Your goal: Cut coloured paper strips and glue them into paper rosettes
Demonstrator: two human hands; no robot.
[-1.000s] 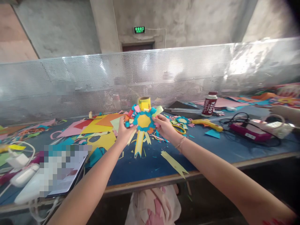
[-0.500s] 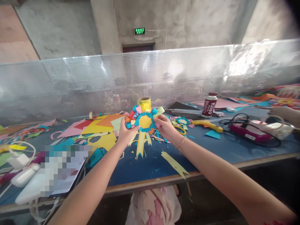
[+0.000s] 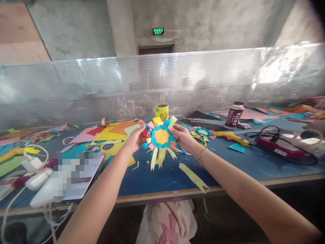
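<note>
I hold a paper rosette upright above the blue table. It has a yellow centre, a blue ring, coloured petals and yellow ribbon tails that hang down. My left hand pinches its left edge. My right hand grips its right edge, with a bracelet on that wrist. A loose yellow ribbon strip lies near the front edge, below my right forearm.
Coloured paper sheets and scraps cover the left half. A tablet and white chargers lie front left. A yellow tape roll, a Costa bottle, a yellow glue gun, a second rosette and a purple device are nearby. A perforated metal screen stands behind.
The rosette has tilted so its ribbon tails spread more. The view has shifted, moving everything slightly to the right. Both hands keep their hold.
</note>
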